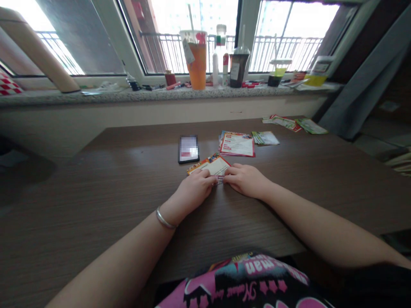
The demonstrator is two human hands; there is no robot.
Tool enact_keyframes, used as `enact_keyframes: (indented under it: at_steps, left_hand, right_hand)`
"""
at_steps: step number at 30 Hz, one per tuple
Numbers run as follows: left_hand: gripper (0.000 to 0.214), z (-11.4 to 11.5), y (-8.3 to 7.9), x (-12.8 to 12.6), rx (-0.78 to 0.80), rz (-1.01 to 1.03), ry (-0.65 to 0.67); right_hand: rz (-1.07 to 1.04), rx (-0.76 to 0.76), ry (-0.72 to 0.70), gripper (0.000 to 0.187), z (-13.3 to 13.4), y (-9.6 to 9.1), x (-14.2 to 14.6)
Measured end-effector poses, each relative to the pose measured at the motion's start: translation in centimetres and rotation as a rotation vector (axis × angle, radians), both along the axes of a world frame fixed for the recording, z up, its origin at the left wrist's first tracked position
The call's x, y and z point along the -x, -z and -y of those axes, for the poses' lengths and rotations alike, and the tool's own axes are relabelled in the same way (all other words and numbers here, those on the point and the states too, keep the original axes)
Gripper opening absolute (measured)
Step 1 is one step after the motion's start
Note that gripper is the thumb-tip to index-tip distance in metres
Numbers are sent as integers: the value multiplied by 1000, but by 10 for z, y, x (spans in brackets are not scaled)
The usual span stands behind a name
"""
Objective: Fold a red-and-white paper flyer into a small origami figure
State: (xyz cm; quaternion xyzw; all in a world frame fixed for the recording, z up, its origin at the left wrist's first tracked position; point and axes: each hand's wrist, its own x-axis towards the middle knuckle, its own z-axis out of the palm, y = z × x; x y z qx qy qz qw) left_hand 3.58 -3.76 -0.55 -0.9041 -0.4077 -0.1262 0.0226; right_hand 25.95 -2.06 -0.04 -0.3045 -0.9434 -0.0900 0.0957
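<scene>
A printed card [215, 165] with a colourful orange border and a pale text panel is at the middle of the table, partly hidden by my fingers. My left hand [196, 186] closes on its near left side, and a silver bangle circles that wrist. From the right, my right hand [245, 179] grips the near right side with bent fingers. A narrow patterned strip [220, 180] shows between my fingertips; I cannot tell whether it is a folded edge of the card or a separate piece. Just beyond my left hand lies a phone [189, 149], its screen blurred.
Past my right hand sits a stack of red-edged cards [238, 144], beside green-and-white cards [266, 137]. More cards [311, 126] lie at the table's far right. A tall orange drink cup [197, 64], a dark cup [238, 68] and bottles stand on the windowsill [128, 97].
</scene>
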Motion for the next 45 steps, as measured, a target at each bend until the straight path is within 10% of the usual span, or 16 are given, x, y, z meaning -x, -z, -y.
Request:
enact_keyframes:
  at_steps: [45]
  left_hand:
    - [24,0,3,7,23,20,16]
  right_hand:
    - [67,192,253,16,-6,-22,-35]
